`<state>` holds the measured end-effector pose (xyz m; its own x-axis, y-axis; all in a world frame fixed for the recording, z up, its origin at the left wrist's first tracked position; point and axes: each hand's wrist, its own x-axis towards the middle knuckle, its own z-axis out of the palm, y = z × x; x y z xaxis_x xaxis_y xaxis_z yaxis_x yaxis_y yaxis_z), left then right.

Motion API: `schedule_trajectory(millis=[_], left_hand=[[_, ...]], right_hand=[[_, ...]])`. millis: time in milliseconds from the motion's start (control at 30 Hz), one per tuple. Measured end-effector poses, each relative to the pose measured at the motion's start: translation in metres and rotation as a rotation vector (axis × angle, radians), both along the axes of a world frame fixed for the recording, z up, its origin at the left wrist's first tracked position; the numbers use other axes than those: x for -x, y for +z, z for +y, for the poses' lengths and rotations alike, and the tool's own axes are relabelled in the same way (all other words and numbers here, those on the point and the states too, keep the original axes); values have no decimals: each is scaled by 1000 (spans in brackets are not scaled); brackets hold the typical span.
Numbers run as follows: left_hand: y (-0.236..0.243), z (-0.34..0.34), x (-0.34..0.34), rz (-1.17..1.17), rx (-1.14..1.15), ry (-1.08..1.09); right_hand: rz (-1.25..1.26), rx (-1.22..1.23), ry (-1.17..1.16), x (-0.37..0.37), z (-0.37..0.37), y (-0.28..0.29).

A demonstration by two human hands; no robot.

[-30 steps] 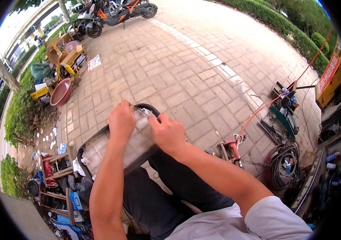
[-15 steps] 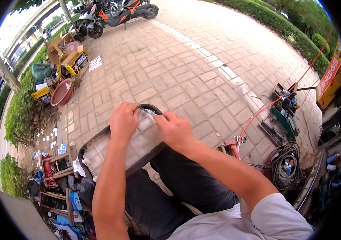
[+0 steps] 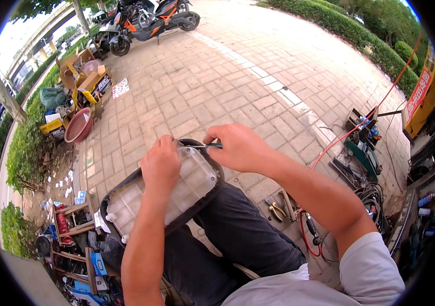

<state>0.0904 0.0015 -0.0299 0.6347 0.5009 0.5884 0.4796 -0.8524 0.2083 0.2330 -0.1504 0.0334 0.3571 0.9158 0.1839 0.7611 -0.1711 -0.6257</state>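
A scooter seat (image 3: 189, 171) lies upside down across my thighs, its white ribbed plastic base facing up and a dark cover wrapped round the rim. My left hand (image 3: 160, 162) is closed on the far edge of the seat, its fingertips pinching the cover there. In my closed right hand (image 3: 240, 148) is a screwdriver (image 3: 216, 145) with a dark green handle. Its thin metal shaft points left along the far edge, close to my left fingertips. Whether the tip touches the cover is hard to make out.
Pliers (image 3: 277, 209) lie on the paving right of my knees, near a red hose (image 3: 306, 237). Further right are a green tool (image 3: 363, 158) and coiled cable (image 3: 370, 196). A red basin (image 3: 79, 126) and cardboard boxes (image 3: 95, 86) stand at left; scooters (image 3: 153, 25) are parked beyond.
My right hand has shifted right and up from the seat edge, and the screwdriver now shows in it. The red tool right of my knees has left its spot, and the pliers are visible.
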Motion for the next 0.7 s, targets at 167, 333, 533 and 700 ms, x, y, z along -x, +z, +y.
schedule_trajectory(millis=[167, 333, 533, 700], left_hand=[[1, -4, 0, -18, -32, 15], [1, -4, -2, 3, -64, 49], [-5, 0, -2, -8, -22, 22], [-8, 7, 0, 31, 70, 39]], right_hand=[[42, 73, 74, -9, 17, 8], [-17, 191, 72, -10, 31, 23], [-177, 297, -87, 21, 27, 32], [-236, 150, -161, 50, 29, -14]])
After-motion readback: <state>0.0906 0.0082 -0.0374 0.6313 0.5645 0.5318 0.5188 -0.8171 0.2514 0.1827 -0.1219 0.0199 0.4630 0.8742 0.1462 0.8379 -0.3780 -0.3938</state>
